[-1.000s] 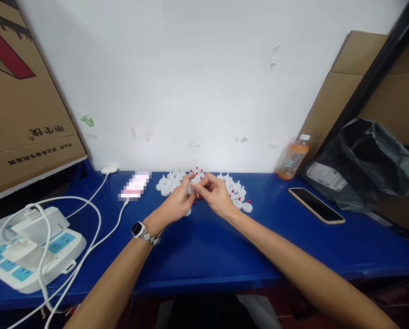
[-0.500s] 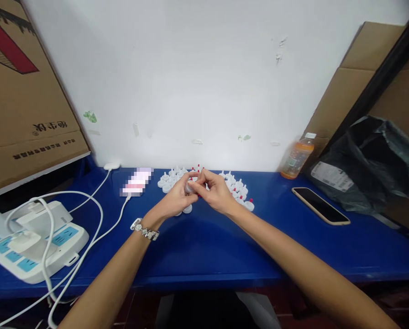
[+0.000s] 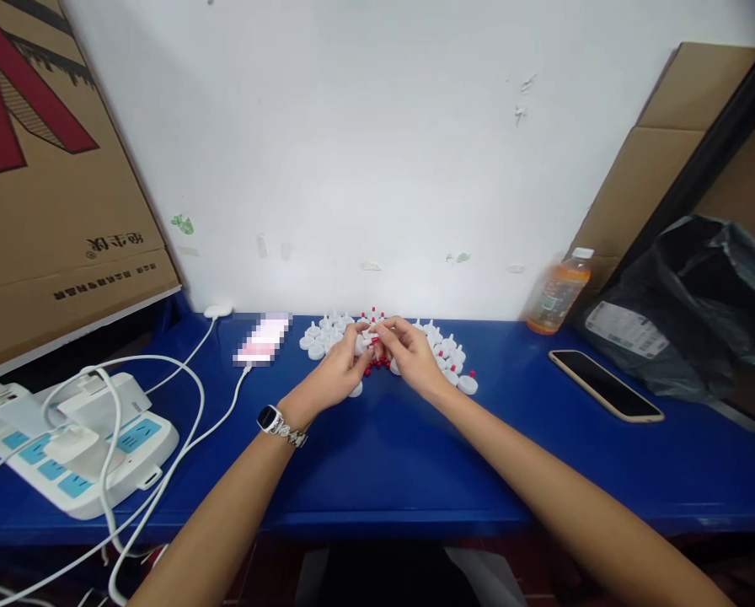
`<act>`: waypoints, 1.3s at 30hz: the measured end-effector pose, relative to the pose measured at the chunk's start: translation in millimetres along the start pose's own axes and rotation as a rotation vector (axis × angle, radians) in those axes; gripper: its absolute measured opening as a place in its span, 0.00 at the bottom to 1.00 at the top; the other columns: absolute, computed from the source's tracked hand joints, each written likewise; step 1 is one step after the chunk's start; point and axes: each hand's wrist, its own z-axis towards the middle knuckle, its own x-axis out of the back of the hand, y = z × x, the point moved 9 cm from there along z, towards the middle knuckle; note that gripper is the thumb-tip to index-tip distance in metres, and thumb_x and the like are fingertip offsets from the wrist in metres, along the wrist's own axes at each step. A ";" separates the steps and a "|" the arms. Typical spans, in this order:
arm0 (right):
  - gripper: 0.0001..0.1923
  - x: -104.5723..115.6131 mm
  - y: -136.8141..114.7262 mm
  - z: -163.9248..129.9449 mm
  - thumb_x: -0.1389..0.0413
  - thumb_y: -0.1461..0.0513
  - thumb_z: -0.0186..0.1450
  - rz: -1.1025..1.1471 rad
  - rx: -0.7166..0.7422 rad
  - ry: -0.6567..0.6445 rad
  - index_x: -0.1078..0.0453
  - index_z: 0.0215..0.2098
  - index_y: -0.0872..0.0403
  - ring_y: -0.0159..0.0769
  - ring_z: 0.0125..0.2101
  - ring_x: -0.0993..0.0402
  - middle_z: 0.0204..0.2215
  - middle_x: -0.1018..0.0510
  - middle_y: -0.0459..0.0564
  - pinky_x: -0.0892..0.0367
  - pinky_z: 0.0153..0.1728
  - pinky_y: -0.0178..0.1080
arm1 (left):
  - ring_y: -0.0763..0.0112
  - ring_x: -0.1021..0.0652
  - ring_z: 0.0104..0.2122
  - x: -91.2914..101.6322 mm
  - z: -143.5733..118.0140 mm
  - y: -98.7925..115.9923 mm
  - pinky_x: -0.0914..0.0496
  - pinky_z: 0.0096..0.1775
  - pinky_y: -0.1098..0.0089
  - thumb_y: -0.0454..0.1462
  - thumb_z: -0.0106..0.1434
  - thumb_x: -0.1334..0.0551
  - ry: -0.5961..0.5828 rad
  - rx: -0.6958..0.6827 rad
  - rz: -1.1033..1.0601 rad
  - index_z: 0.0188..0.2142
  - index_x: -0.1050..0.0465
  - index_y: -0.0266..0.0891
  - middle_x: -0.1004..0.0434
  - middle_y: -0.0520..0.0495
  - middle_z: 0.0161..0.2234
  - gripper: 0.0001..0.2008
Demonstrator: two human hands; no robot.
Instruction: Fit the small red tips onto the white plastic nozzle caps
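Observation:
My left hand (image 3: 334, 372) is closed around a white nozzle cap (image 3: 361, 344), its spout pointing toward the right hand. The fingers of my right hand (image 3: 416, 361) pinch a small red tip (image 3: 375, 341) at the spout; whether it is seated there I cannot tell. Under the hands lies a pile of loose red tips (image 3: 381, 365). White nozzle caps with bare spouts (image 3: 316, 348) are grouped left of the hands. To the right and behind stand more white caps, several of them with red tips on, such as the front one (image 3: 468, 384).
A blue table (image 3: 403, 472) meets the white wall. At left are a power strip (image 3: 80, 497) with looping white cables and a blurred-out lit phone (image 3: 262, 339). At right are another phone (image 3: 605, 386), an orange drink bottle (image 3: 559, 291) and a dark plastic bag (image 3: 687, 295). Cardboard (image 3: 55, 211) flanks the table.
The view has shifted slightly, so things appear farther right. Both hands have turned a little, and the red tip at the white cap's spout now shows between the fingers.

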 end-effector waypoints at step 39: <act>0.07 21.4 -4.7 -10.0 0.45 0.62 0.63 -0.734 -0.001 -0.365 0.29 0.28 0.54 0.30 0.26 0.33 0.24 0.27 0.43 0.42 0.31 0.33 | 0.63 0.26 0.39 15.8 0.6 -13.7 0.33 0.42 0.63 0.48 0.60 0.34 -0.137 -0.053 0.272 0.37 0.21 0.42 0.24 0.47 0.37 0.13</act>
